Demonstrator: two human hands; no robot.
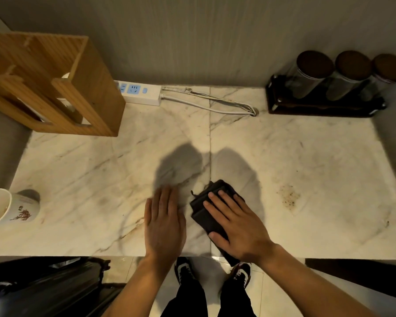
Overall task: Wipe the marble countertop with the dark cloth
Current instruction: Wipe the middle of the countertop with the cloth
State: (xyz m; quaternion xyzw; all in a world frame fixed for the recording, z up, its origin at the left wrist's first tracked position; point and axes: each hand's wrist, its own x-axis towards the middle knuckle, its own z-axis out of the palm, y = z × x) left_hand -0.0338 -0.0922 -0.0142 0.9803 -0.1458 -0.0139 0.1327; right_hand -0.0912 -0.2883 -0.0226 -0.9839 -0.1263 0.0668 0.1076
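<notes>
Wiping is starting at the lower centre of the surface [306, 156].
The right hand [240, 223] is pressing flat, fingers spread, on the folded cloth [204, 209]; the left hand [165, 223] is resting flat and empty beside it. Next, I think, the cloth needs sliding right toward the brown stain [289, 197].

white marble table [306, 156] veined grey, with a brown speckled stain [289, 197]; dark cloth [209, 209]; white cup [12, 208] with a red floral print; white power strip [140, 92] with blue sockets.
</notes>
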